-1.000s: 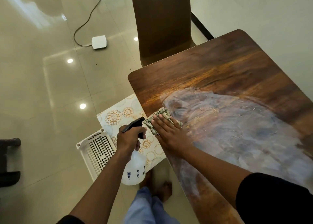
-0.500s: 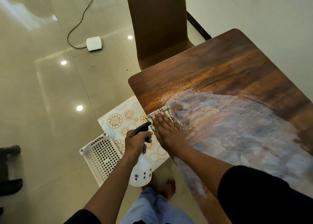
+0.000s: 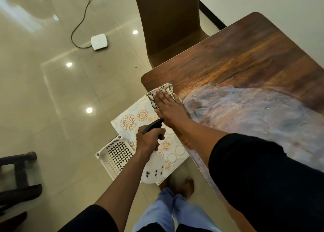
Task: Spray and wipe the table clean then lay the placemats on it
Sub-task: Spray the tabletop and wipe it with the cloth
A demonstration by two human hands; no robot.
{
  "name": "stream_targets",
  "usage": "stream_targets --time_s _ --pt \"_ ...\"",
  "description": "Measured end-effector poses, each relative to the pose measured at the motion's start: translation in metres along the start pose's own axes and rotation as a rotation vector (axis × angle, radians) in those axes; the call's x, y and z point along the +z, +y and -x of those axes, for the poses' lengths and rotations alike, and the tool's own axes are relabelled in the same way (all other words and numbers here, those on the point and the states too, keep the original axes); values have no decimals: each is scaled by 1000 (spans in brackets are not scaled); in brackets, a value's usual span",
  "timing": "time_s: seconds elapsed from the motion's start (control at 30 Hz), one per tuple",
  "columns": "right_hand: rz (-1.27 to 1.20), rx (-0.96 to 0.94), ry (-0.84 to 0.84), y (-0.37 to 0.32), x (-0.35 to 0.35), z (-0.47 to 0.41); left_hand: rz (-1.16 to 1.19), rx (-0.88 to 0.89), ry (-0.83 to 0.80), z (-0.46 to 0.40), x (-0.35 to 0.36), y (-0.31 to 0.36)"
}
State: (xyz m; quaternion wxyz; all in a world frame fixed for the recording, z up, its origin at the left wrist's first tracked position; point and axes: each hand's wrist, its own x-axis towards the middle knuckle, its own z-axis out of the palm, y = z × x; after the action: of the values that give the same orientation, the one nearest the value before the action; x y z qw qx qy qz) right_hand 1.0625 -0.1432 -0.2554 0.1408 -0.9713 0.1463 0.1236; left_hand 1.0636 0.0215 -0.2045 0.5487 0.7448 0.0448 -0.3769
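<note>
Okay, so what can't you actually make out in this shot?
Head view only:
- White spray bottle: the left hand hides its neck.
- Patterned placemats: partly behind the arm and the dark wooden table; count unclear.
- Checked cloth: mostly under the right hand.
- Table's near end: cut off by the black sleeve.

The cloth (image 3: 162, 93) lies on the counter (image 3: 245, 70) at its near left corner, partly overhanging the left edge, with the right grip (image 3: 168, 107) flat on top of it. The left grip (image 3: 149, 141) holds the spray bottle (image 3: 154, 168) off the counter, beside its left edge, above the floor (image 3: 52, 109). Below the bottle, placemats (image 3: 133, 119) lie on a basket (image 3: 115, 154) standing on the floor just left of the counter. A chair (image 3: 168, 21) stands at the counter's far left end.
</note>
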Motion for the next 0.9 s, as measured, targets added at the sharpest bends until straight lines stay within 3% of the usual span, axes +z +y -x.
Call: stream_targets --time_s 0.27,0.5,0.8,0.9 --pt "5 25 99 17 59 158 -73 26 -181 6 2 -1" --pt "21 219 132 18 95 284 -158 5 -367 17 9 -18" --pt "18 303 130 -1 92 238 -228 -41 -320 32 -2 -43" --pt "-24 330 142 -7 88 216 -264 -31 -378 31 -7 -50"
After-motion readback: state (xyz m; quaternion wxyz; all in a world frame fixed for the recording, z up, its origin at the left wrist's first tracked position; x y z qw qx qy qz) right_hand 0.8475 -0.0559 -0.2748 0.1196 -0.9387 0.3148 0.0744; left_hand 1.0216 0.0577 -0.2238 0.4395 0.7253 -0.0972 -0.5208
